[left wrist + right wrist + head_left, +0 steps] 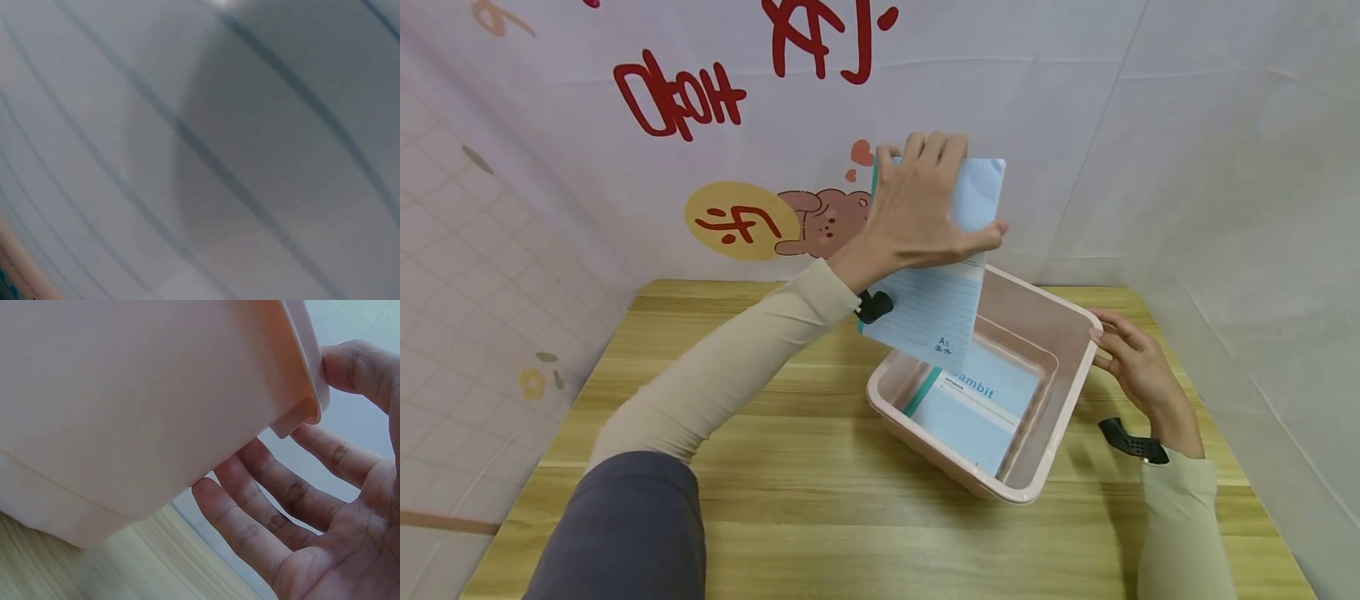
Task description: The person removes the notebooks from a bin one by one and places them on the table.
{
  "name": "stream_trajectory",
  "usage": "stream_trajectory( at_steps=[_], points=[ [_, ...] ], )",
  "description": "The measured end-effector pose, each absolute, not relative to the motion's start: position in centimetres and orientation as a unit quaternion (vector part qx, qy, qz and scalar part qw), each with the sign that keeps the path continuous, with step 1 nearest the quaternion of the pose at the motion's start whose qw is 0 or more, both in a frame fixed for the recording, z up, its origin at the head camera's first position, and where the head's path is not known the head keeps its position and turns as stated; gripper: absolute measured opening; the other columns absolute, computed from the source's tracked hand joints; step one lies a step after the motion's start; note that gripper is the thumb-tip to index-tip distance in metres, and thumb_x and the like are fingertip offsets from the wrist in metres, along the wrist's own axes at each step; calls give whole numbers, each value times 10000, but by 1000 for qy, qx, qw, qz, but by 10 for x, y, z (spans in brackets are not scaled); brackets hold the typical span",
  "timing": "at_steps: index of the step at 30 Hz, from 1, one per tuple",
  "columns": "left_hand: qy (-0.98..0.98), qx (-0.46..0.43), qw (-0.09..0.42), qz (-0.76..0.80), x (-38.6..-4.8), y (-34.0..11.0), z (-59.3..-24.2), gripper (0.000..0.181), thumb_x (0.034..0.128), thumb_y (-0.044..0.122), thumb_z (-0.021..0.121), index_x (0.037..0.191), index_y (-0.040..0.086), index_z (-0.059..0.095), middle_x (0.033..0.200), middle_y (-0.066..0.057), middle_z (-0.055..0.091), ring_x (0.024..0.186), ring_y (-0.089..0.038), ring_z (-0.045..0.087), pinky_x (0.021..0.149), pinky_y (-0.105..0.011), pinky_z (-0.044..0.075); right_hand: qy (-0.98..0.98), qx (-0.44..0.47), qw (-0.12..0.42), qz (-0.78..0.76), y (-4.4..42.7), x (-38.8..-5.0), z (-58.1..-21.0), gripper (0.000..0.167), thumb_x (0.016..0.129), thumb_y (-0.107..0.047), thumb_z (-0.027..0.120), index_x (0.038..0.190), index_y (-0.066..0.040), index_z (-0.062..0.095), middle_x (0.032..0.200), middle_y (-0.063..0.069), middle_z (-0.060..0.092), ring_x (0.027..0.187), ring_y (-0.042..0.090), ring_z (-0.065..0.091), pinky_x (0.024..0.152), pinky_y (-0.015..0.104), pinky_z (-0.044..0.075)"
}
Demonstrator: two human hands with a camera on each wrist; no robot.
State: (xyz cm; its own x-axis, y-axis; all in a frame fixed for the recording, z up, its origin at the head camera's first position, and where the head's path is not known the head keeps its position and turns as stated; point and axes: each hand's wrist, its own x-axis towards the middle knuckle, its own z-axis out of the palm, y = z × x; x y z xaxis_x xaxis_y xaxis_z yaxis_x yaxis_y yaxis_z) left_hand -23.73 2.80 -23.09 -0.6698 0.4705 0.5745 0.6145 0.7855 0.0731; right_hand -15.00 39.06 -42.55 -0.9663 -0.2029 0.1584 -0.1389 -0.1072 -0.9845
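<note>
My left hand (921, 212) grips a light blue notebook (925, 312) by its upper end, fingers bent over the top edge. The notebook hangs tilted above a pale pink plastic bin (940, 457), its lined cover facing me and its lower corner over the opening. Inside the bin lies a similar notebook (977, 412) with a teal spine, partly covered from view. At the bin's right corner, my right hand (1138, 367) holds the rim, thumb on the edge and fingertips against the outer wall (144, 425). Blurred ruled lines of the held notebook (156, 156) fill the left wrist view.
The bin stands on a wood-grain table (790, 492), turned at an angle. A white curtain (1037, 100) with red lettering and a cartoon bear (831, 225) hangs behind the table, and pale sheets close both sides.
</note>
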Motion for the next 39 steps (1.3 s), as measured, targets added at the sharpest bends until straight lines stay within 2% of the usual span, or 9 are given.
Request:
stream_trajectory(
  at_steps=[7, 16, 20, 27, 35, 39],
  points=[
    [-921, -267, 257, -121, -259, -2, -244, 863, 791, 782, 524, 1332, 110, 499, 1182, -72, 600, 1127, -265, 494, 954, -498, 323, 666, -111, 24, -737, 395, -147, -427, 364, 1071, -27, 468, 1432, -45, 513, 1287, -11, 596, 1091, 64, 671, 874, 222, 584],
    [-938, -233, 229, -118, -281, -36, -265, 867, 801, 763, 548, 1345, 91, 483, 1276, -122, 563, 1170, -301, 468, 967, -524, 295, 663, -121, 21, -739, 397, -148, -427, 374, 1074, -22, 456, 1445, -34, 501, 1303, -10, 582, 1113, 60, 668, 880, 220, 582],
    [-944, -217, 223, -114, -288, -49, -278, 847, 804, 757, 552, 1319, 88, 488, 1233, -128, 568, 1163, -311, 465, 962, -540, 290, 659, -127, 20, -741, 397, -149, -428, 373, 1074, -13, 448, 1442, -24, 510, 1295, -8, 598, 1107, 65, 672, 876, 230, 587],
    [-952, -200, 205, -108, -302, -68, -305, 846, 803, 742, 562, 1316, 75, 485, 1289, -151, 562, 1189, -337, 451, 983, -581, 287, 652, -131, 19, -746, 396, -151, -428, 366, 1072, -2, 444, 1426, -35, 533, 1278, -12, 614, 1093, 64, 681, 874, 234, 589],
    [-967, -181, 159, -82, -320, -82, -344, 969, 794, 806, 529, 1394, 49, 445, 1419, -176, 518, 1291, -374, 426, 1067, -710, 255, 649, -135, 22, -748, 393, -152, -427, 366, 1073, -1, 442, 1429, -20, 524, 1288, -3, 603, 1101, 66, 676, 880, 236, 587],
    [-971, -175, 145, -74, -326, -85, -361, 942, 785, 811, 526, 1334, 48, 466, 1366, -174, 547, 1253, -381, 454, 1064, -724, 242, 649, -140, 22, -748, 393, -154, -428, 364, 1072, 4, 438, 1427, -7, 521, 1287, 0, 609, 1101, 69, 676, 883, 239, 587]
  ],
)
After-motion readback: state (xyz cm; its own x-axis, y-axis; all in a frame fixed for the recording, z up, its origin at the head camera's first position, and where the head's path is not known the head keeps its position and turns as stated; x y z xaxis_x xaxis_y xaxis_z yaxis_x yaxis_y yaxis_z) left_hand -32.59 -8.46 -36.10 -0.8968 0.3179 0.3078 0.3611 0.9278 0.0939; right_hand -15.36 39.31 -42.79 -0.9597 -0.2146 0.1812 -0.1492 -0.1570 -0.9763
